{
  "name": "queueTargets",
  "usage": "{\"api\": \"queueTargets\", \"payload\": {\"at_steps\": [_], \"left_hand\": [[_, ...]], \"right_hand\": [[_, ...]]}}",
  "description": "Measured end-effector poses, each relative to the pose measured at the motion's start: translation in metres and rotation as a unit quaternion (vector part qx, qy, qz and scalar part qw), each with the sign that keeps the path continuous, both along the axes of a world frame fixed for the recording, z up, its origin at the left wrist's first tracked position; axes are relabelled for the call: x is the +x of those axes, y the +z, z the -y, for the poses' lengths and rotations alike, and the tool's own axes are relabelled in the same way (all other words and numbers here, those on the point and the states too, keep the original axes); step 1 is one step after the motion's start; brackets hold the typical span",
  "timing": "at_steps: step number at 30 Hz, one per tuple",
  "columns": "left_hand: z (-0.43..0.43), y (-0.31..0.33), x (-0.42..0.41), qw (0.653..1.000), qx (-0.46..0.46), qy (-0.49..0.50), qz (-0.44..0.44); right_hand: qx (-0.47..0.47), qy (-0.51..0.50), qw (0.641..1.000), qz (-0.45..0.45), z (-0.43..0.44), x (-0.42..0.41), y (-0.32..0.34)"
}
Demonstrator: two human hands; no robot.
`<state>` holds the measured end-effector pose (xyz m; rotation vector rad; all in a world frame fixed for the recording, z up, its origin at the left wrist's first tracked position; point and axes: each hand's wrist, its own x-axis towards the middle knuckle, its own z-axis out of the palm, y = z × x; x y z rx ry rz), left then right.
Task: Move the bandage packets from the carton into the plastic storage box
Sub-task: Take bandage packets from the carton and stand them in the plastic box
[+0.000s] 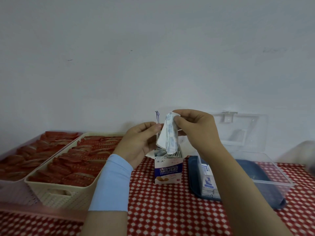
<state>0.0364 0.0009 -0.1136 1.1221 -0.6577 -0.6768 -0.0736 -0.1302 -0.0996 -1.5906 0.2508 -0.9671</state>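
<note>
One carton (168, 169) on red patterned tablecloth (162, 210), pale wall (153, 48) behind

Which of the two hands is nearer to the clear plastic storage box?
Right. The right hand, pinching bandage packets above the carton, is just left of the storage box. The left hand is farther left, beyond the carton.

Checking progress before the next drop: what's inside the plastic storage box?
White-and-blue bandage packets lie at the left end of the plastic storage box; the rest that shows looks bare. The right forearm crosses in front of them, so their count is hidden.
</note>
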Motion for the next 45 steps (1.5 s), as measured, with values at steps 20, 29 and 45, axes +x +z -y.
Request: {"api": "queueTargets", "payload": {"at_steps": [20, 29, 45], "left_hand": [[0.011, -0.009, -0.016, 0.991, -0.034, -0.102, -0.081], [0.018, -0.013, -0.014, 0.992, -0.044, -0.013, -0.113], [0.003, -0.012, -0.007, 0.992, -0.007, -0.112, -0.063]], "right_hand": [[-0.042, -0.073, 0.996, -0.032, -0.011, 0.011, -0.01], [-0.216, 0.034, 0.969, -0.112, -0.007, -0.009, -0.004], [-0.14, 0.124, 0.977, -0.104, -0.003, -0.01, -0.005]]}}
